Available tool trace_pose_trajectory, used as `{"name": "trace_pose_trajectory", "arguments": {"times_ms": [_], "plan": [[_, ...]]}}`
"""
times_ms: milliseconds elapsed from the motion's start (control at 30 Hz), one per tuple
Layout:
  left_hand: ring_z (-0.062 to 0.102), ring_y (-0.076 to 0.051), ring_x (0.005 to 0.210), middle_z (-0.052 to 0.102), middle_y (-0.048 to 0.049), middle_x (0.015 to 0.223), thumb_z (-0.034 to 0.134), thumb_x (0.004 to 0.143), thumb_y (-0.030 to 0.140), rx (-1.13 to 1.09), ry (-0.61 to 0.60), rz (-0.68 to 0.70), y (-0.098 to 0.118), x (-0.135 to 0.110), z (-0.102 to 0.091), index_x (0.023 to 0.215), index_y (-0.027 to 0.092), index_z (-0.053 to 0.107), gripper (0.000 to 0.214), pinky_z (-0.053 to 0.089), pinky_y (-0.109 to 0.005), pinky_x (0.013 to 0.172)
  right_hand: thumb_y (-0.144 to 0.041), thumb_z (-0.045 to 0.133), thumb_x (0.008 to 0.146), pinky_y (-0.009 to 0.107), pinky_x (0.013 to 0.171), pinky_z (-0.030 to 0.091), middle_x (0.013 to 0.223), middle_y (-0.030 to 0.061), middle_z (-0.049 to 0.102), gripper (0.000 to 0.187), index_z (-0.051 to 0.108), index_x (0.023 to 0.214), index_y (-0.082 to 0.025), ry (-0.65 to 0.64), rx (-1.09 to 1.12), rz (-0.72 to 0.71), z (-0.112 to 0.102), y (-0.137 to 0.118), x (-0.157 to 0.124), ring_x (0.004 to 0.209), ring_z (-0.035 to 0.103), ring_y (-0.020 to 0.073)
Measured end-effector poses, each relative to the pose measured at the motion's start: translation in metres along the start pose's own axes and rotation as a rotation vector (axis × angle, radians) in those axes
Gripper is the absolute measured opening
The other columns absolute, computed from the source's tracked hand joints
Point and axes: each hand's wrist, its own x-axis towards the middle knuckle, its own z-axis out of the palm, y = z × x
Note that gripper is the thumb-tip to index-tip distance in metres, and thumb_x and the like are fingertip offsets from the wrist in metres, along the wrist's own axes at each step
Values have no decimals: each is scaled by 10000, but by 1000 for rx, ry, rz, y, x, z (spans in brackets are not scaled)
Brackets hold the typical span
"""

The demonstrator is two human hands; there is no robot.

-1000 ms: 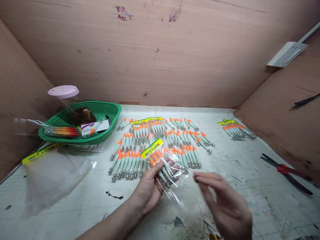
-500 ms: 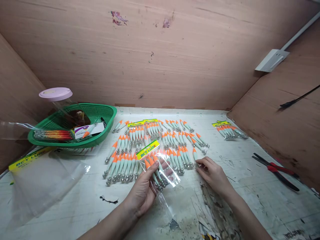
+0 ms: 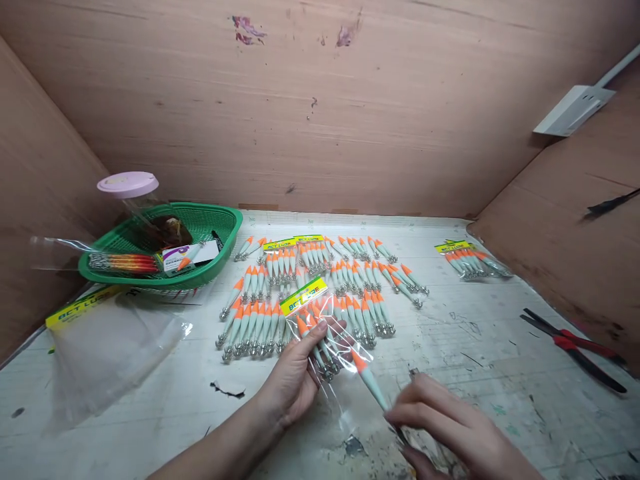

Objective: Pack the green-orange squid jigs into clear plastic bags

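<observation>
My left hand (image 3: pixel 295 383) grips a clear plastic bag (image 3: pixel 320 327) with a yellow label, partly filled with orange-tipped pale green lures. My right hand (image 3: pixel 450 430) pinches a single lure (image 3: pixel 369 379) by its lower end, orange tip pointing up toward the bag's open bottom. Beyond the hands, several loose lures (image 3: pixel 310 293) of the same kind lie in rows on the white table (image 3: pixel 475 340).
A green basket (image 3: pixel 200 230) at back left holds a pink-lidded jar (image 3: pixel 143 207), a card and a red lure pack. Empty yellow-labelled bags (image 3: pixel 105 340) lie at left. A filled bag (image 3: pixel 470 259) sits at back right. Red-handled pliers (image 3: pixel 575 343) rest at right. Wooden walls surround.
My right hand reached to the lure rows, picked one lure and drew it back toward me, beside the bag. The left hand kept holding the bag.
</observation>
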Motion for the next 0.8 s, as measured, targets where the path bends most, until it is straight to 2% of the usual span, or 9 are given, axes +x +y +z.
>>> {"name": "trace_pose_trajectory", "arguments": {"times_ms": [67,133,233,300,467,567,633,733,800], "plan": [[707,-206,741,727,-145,885,657,774,160,4,-13,-6,-2,0,0,925,63,666,179,583,-309,738,-71,543,817,286,619,540,863,70,665,300,579,1094,-181,187,-156,-32,23,2,9,732,616,178],[708,-221,761,728,-142,840,662,772,174,10,-36,-7,-3,0,-1,904,65,670,171,575,-319,762,-36,512,820,327,642,530,950,107,675,350,559,1148,-146,320,-252,-63,43,9,11,774,606,199],[703,-235,809,726,-150,855,642,795,205,16,-65,9,-3,1,-2,909,67,668,181,567,-342,788,-2,493,812,363,669,511,1081,155,644,391,563,1173,-134,418,-302,-81,60,16,7,868,591,231],[701,-232,814,725,-157,869,626,810,217,23,-70,14,-2,2,-3,927,63,666,198,568,-341,785,-12,490,823,356,652,501,1048,156,642,399,566,1193,-142,466,-308,-69,64,18,5,861,588,229],[701,-219,786,725,-155,892,612,822,219,46,-66,12,-5,-1,-3,993,56,659,241,570,-331,771,-10,513,826,332,644,496,870,99,654,382,590,1161,-177,554,-264,-15,70,17,11,760,592,191],[697,-217,811,724,-157,907,609,825,219,38,-91,9,-6,-2,-3,995,48,663,247,565,-320,784,17,539,798,346,658,506,885,104,672,407,600,1153,-172,601,-249,-31,76,14,17,771,595,200],[698,-218,802,726,-154,889,610,822,218,40,-81,9,-6,-2,-2,996,47,664,249,571,-317,759,15,556,788,352,662,513,931,108,686,411,610,1151,-169,576,-249,-40,77,9,19,787,600,207],[702,-214,751,727,-153,833,614,816,194,67,-27,0,-3,0,-2,998,39,660,244,581,-295,683,-15,553,805,343,670,531,945,87,690,338,633,1085,-186,478,-116,-41,63,6,20,793,610,192],[703,-214,728,728,-148,821,623,801,159,76,11,-3,-2,2,-2,991,43,659,226,584,-293,652,-66,542,834,337,688,547,931,74,679,276,624,1058,-204,442,8,-23,44,20,17,831,625,189]]}}
